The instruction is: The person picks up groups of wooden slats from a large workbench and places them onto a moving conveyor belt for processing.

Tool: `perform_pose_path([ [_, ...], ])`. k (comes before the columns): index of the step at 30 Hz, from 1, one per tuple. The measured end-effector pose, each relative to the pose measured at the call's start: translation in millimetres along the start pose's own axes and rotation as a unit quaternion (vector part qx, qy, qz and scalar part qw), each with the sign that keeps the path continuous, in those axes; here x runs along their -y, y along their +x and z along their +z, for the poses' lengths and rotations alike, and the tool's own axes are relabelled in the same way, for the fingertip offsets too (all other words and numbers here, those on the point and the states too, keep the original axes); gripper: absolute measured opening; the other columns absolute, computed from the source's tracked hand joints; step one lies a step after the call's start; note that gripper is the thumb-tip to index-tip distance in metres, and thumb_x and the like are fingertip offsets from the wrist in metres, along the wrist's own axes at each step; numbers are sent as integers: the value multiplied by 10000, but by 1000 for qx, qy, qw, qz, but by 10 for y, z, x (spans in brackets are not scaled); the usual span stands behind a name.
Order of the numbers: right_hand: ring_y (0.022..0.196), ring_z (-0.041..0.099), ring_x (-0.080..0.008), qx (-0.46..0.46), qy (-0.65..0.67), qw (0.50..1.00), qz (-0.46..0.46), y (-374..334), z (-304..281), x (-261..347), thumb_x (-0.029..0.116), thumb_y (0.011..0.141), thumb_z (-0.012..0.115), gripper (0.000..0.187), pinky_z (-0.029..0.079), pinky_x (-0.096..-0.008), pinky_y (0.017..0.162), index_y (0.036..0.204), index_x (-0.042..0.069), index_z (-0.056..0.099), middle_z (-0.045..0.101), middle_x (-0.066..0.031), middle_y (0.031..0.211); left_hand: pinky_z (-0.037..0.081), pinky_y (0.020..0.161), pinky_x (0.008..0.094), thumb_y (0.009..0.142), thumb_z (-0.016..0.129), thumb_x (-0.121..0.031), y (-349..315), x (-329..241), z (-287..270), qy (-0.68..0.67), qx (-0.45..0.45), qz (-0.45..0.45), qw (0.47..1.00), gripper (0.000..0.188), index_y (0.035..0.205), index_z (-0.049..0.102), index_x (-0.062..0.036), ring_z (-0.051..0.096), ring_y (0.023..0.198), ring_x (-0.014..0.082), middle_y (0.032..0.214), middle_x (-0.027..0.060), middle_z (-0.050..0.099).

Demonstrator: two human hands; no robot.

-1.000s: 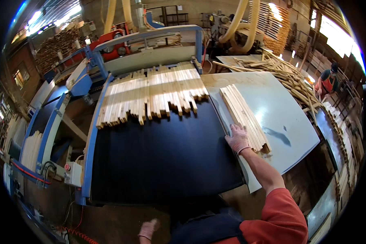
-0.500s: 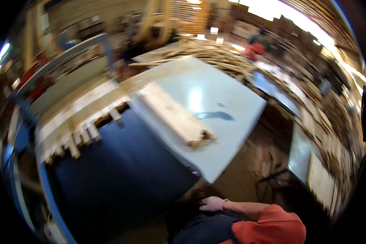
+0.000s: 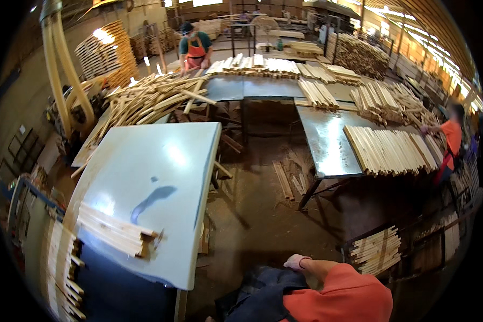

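My right hand [image 3: 295, 262], in a pale glove, is held low in front of my body beside my dark apron [image 3: 265, 287]. Its fingers are too small and partly covered to show how they are set, and I see nothing held in it. My left hand does not show. To the left, a bundle of wooden strips [image 3: 112, 229] lies side by side on a pale smooth-topped table [image 3: 145, 147]. More strips [image 3: 64, 268] stick out unevenly over a dark surface [image 3: 118, 287] at the lower left.
Loose sticks [image 3: 150, 99] are heaped beyond the table. Metal-topped benches [image 3: 327, 139] carry rows of strips [image 3: 389, 150]. One co-worker [image 3: 195, 49] stands at the back, another [image 3: 452, 137] at the right. A strip stack [image 3: 378, 249] sits lower right; scraps [image 3: 287, 180] lie on the floor.
My view has swung to the right, so the pale table and its bundle sit further left. The benches and both co-workers show more plainly. My right hand stays low by my apron.
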State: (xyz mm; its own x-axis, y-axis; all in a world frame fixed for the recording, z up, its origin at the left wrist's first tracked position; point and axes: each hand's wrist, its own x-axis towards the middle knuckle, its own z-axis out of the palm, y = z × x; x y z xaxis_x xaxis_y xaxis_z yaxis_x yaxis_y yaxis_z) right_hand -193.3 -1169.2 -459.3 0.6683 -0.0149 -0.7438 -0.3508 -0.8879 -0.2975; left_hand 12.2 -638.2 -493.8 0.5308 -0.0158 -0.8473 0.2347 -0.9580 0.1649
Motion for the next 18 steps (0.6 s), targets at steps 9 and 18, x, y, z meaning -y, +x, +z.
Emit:
perform_pose_path([
  [9, 1082, 733, -392, -29, 298, 941, 160, -702, -190, -1367, 382, 1000, 549, 394, 566, -479, 935, 1086, 91, 799, 804, -150, 1100, 522, 1022, 500, 1079, 621, -277, -110, -2319, 186, -189, 4, -31, 981, 318, 1282, 753, -72, 687, 1266, 304, 1322, 127, 744],
  [18, 962, 758, -342, -80, 460, 844, 262, -514, -439, -2071, 447, 1020, 555, 473, 570, -468, 845, 1033, 38, 793, 796, -161, 994, 544, 1008, 465, 1042, 694, -251, 467, -3981, -67, -220, -77, -132, 964, 373, 1266, 706, 48, 699, 1217, 357, 1272, 227, 735],
])
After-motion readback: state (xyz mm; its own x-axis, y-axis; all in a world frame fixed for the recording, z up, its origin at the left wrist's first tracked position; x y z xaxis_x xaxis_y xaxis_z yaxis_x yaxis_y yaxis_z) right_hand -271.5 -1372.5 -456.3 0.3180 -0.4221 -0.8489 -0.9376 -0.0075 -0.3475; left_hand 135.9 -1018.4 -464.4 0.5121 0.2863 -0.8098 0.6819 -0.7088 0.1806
